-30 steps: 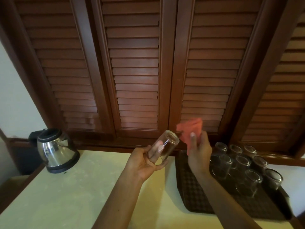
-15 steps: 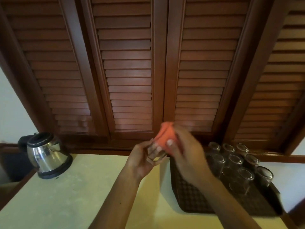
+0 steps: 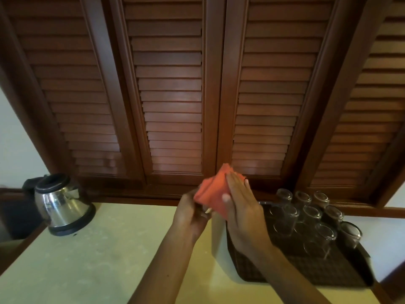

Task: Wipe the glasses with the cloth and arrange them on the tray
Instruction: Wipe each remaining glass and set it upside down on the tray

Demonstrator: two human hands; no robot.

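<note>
My left hand [image 3: 189, 214] grips a clear glass [image 3: 207, 210] above the counter; only a sliver of it shows. An orange cloth [image 3: 213, 191] covers the rest of the glass. My right hand [image 3: 240, 207] holds the cloth against the glass, fingers laid over the top and thumb on the near side. To the right lies a dark woven tray [image 3: 311, 275]. Several clear glasses [image 3: 309, 216] stand upside down in rows on its far half.
A steel electric kettle [image 3: 62, 205] stands at the back left of the pale counter [image 3: 98, 260]. Dark wooden louvred doors [image 3: 173, 95] rise right behind the counter. The tray's near half [image 3: 285, 268] holds no glasses.
My right hand brought the cloth from beside the glass onto it and now wraps it over the glass. The view has shifted slightly.
</note>
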